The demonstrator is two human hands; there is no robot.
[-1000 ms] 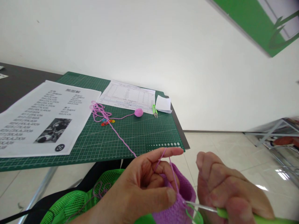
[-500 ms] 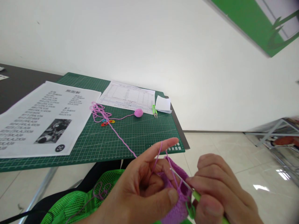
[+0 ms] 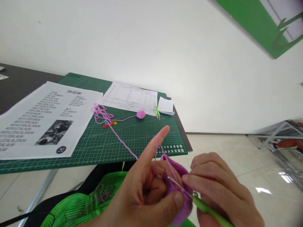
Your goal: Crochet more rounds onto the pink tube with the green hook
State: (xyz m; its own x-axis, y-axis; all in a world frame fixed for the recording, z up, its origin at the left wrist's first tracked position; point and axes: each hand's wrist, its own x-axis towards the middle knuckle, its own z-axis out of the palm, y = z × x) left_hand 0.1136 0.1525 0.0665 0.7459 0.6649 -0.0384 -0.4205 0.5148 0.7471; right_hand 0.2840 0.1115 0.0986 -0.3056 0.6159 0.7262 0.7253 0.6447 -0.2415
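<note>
My left hand [image 3: 151,186] pinches the purple crocheted piece [image 3: 183,211] between thumb and fingers. Its index finger points up with purple yarn [image 3: 155,151] looped over it. In my right hand [image 3: 220,186] is a crochet hook with a green handle [image 3: 205,208]. The metal tip lies at the edge of the crocheted piece, beside my left thumb, and the yarn runs down to it. From my left hand a strand leads back to a loose tangle of yarn [image 3: 101,113] on the mat.
On the green cutting mat [image 3: 132,135] lie a printed pattern sheet [image 3: 30,110], a form [image 3: 132,97], a small yarn ball [image 3: 140,114], green snips [image 3: 156,112], white paper slips [image 3: 166,105] and stitch markers [image 3: 110,124]. A metal rack [image 3: 279,142] stands far right.
My left index finger has risen and moved left, with the yarn over it. The hook tip has moved down and slightly left, and the green handle shows more.
</note>
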